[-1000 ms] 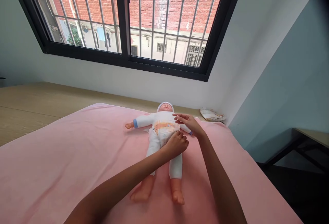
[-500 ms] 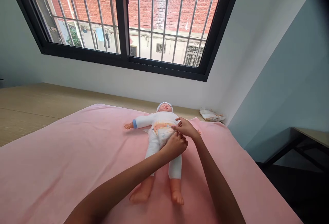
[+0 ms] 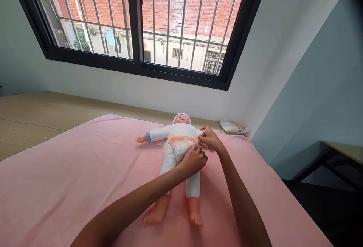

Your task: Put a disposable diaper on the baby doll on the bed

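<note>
A baby doll (image 3: 184, 128) in a white suit and cap lies on its back, feet toward me. Around its hips is a white diaper (image 3: 181, 149) with an orange printed waistband. My left hand (image 3: 194, 160) reaches across the doll's legs, its fingers closed on the diaper's edge at the right hip. Just above it, my right hand (image 3: 210, 139) pinches at the diaper's right side, beside the doll's waist. What lies between the right fingertips is small and partly hidden. The doll's arm on that side is mostly covered by my right hand.
A pink blanket (image 3: 93, 171) covers the tabletop (image 3: 34, 122) under the doll. A folded diaper (image 3: 233, 127) lies at the back right near the wall. Behind is a barred window (image 3: 137, 24); a dark-legged table (image 3: 340, 152) stands at the right.
My right hand has shifted right, from the front of the diaper to its side, with its fingers now pinched. The left hand stays at the hip.
</note>
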The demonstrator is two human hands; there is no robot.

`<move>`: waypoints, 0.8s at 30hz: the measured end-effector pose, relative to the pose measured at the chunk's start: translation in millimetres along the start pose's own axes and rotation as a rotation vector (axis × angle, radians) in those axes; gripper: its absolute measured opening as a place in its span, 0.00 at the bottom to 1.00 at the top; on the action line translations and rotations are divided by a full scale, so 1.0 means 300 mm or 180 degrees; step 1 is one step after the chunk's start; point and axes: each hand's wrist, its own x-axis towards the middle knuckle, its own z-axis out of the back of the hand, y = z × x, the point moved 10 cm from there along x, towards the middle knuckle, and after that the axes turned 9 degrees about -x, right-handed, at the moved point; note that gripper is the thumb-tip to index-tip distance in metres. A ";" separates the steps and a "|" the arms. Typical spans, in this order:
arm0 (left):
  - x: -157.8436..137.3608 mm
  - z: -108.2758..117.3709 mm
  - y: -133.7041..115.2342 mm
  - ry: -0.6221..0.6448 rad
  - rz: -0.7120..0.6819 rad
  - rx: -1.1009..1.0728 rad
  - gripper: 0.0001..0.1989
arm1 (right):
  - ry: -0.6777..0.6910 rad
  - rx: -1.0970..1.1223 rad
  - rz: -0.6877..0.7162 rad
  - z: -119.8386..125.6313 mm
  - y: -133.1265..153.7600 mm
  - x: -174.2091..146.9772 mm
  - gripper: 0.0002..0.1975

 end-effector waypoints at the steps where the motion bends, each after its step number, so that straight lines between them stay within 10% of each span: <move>1: 0.001 -0.001 0.000 0.0016 0.0007 -0.0001 0.14 | 0.0033 0.0063 0.0019 -0.014 0.003 0.002 0.17; 10: 0.000 -0.008 0.012 0.0190 0.0119 -0.0192 0.12 | -0.0065 0.0650 0.0122 -0.098 0.072 0.002 0.09; 17: -0.009 0.043 0.052 0.0100 0.0428 -0.0738 0.12 | -0.0282 0.1117 0.0347 0.009 0.113 0.001 0.06; 24: -0.115 0.204 0.475 -0.0027 0.1528 -0.1317 0.10 | -0.0504 0.0929 0.0376 0.137 0.131 -0.046 0.05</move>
